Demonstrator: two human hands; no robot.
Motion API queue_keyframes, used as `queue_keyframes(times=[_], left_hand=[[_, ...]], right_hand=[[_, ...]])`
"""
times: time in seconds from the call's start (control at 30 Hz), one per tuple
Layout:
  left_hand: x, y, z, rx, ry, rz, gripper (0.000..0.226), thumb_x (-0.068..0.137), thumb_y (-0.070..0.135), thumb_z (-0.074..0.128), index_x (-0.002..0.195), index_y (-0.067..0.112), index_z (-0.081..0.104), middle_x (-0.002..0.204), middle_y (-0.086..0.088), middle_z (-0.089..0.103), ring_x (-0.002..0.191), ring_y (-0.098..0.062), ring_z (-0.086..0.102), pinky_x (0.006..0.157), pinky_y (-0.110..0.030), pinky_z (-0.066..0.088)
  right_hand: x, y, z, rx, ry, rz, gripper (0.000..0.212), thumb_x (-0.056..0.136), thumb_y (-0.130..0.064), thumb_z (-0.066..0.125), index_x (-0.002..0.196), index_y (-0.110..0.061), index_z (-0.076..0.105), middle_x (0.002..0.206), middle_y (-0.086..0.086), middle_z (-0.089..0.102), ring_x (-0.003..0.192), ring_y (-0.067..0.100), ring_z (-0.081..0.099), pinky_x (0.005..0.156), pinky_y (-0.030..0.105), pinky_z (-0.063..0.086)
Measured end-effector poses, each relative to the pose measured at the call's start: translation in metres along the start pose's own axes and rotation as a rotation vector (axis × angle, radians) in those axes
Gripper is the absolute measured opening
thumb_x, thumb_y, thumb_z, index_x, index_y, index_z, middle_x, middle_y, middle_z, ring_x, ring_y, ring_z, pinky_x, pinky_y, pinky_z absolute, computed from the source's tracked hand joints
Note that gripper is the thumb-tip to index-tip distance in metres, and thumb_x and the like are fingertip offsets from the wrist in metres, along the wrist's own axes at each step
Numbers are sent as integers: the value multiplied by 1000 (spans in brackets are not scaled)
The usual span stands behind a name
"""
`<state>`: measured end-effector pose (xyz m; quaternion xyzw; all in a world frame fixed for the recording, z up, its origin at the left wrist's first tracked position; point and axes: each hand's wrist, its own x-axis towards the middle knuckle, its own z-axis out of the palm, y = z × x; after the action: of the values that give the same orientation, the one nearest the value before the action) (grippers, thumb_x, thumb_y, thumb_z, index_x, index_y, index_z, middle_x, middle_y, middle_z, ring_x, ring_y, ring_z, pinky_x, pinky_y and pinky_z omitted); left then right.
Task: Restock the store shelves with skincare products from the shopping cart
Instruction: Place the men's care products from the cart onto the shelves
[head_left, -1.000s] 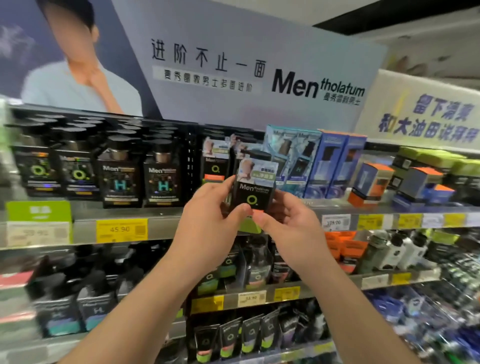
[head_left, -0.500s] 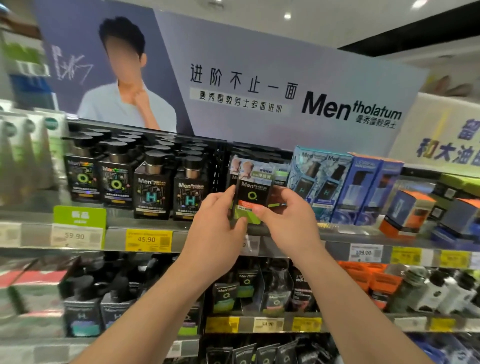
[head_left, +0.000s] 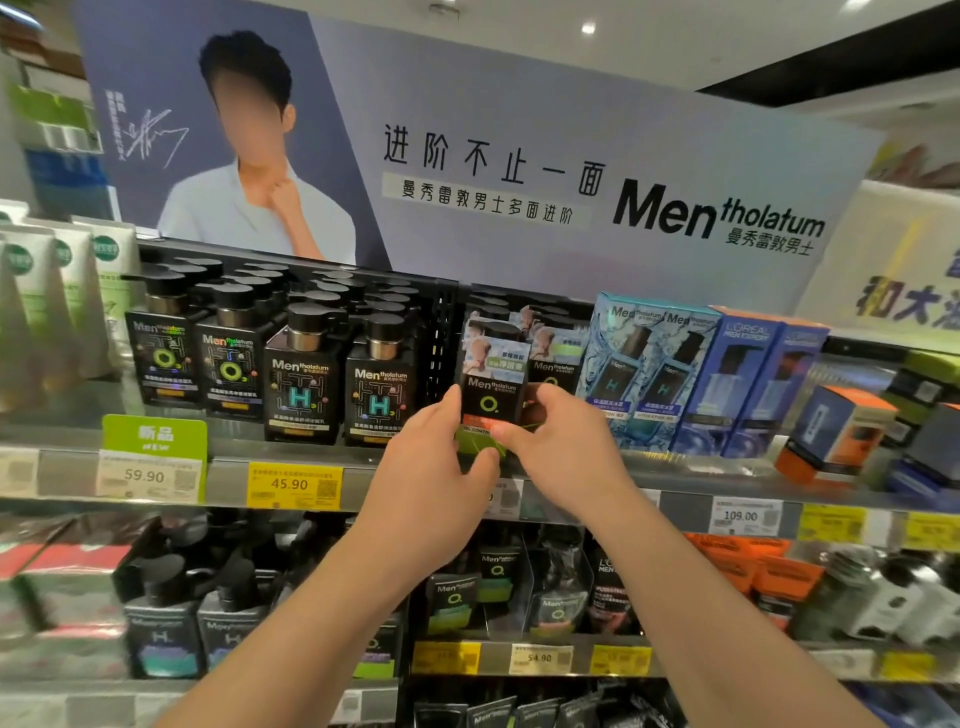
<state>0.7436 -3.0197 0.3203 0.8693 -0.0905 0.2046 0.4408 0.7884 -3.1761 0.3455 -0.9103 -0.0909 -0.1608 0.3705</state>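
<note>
A black Mentholatum box with a green O and an orange-green base stands at the front edge of the top shelf. My left hand grips its left side and bottom with curled fingers. My right hand pinches its lower right corner. Matching boxes stand just behind and to the right. The shopping cart is out of view.
Black pump bottles fill the shelf to the left, past a black divider. Blue boxes and L'Oreal boxes stand to the right. Lower shelves hold more bottles. A brand sign rises above.
Both hands have carried the black box forward and down to the top shelf's front edge. The camera has swung left and up, showing more of the sign.
</note>
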Motion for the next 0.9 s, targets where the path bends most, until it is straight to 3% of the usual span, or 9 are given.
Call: queue_keyframes(times=[0.1, 0.2, 0.3, 0.37, 0.47, 0.6, 0.73, 0.9], left_hand=[[-4, 2, 1, -29, 22, 33, 55, 99, 35, 61, 150, 43, 42, 133, 25, 52, 126, 3, 50, 102, -23, 46], [-9, 5, 1, -130, 27, 43, 41, 98, 30, 61, 115, 64, 45, 111, 34, 50, 107, 14, 52, 83, -11, 41], [-12, -1, 5, -195, 65, 31, 49, 97, 35, 61, 143, 44, 47, 128, 25, 49, 117, 3, 56, 85, -11, 45], [-16, -2, 6, -274, 104, 16, 57, 97, 36, 62, 151, 35, 43, 136, 20, 48, 120, 2, 56, 86, -13, 50], [-24, 4, 6, -380, 147, 51, 47, 97, 37, 61, 143, 35, 49, 133, 24, 49, 118, 9, 55, 90, -15, 51], [-29, 7, 8, -445, 155, 90, 36, 95, 34, 58, 130, 41, 51, 128, 21, 55, 116, 9, 55, 87, -6, 46], [-32, 8, 14, -466, 95, 120, 28, 96, 40, 59, 124, 42, 58, 122, 19, 61, 114, 2, 58, 83, -7, 46], [-38, 12, 36, -617, -32, 97, 40, 81, 56, 56, 118, 44, 62, 119, 18, 65, 109, -8, 63, 81, -26, 55]], right_hand=[[1, 0, 0, -9, -16, 5, 32, 93, -36, 75, 122, -29, 63, 93, -20, 62, 79, -9, 55, 62, 14, 40], [0, 0, 0, 0, -15, 6, 33, 92, -38, 75, 122, -28, 64, 96, -16, 68, 80, -5, 59, 61, 15, 41], [-5, 2, -1, 32, -30, -3, 39, 90, -40, 78, 124, -30, 62, 100, -16, 70, 85, -4, 63, 66, 15, 46], [-9, 2, -2, 80, -14, -8, 43, 89, -41, 78, 127, -33, 58, 106, -20, 67, 95, -5, 63, 75, 14, 51], [-18, 3, -3, 177, 59, 19, 44, 94, -38, 74, 133, -33, 54, 112, -22, 62, 99, -6, 62, 74, 7, 49], [-31, 10, -4, 316, 201, 13, 30, 99, -32, 67, 127, -28, 61, 110, -18, 66, 95, -8, 65, 81, 13, 55], [-44, 23, -6, 463, 314, 35, 19, 98, -36, 67, 117, -37, 63, 102, -17, 68, 99, 7, 70, 89, 40, 61], [-68, 41, -20, 476, 444, 64, 17, 100, -37, 65, 117, -40, 61, 104, -15, 68, 99, 13, 70, 86, 50, 60]])
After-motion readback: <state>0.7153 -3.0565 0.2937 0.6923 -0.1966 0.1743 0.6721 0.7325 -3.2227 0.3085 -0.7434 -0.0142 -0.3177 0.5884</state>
